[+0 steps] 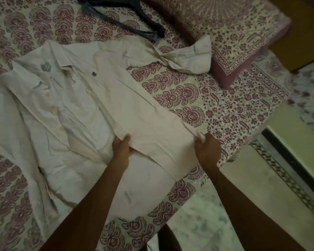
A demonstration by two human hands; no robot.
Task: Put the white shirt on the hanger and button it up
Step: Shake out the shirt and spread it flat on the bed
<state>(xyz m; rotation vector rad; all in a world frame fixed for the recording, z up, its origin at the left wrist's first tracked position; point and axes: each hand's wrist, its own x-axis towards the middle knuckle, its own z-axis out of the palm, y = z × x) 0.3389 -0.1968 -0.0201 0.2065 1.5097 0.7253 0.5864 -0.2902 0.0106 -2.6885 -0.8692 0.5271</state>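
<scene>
White shirt (76, 109) lay flat on bed (198, 98), front open. Left hand (122, 147) pinched edge of right front flap. Right hand (206, 151) gripped same flap's other corner near bed's edge. Dark hanger (127, 20) lay on bed above collar, apart from shirt. Pillow (243, 42) sat beside sleeve.

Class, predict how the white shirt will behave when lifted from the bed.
Likely floppy: the shirt lies creased and folded. Probably light: the left hand and right hand hold it by one edge alone. Its crumpled sleeve would probably dangle.
</scene>
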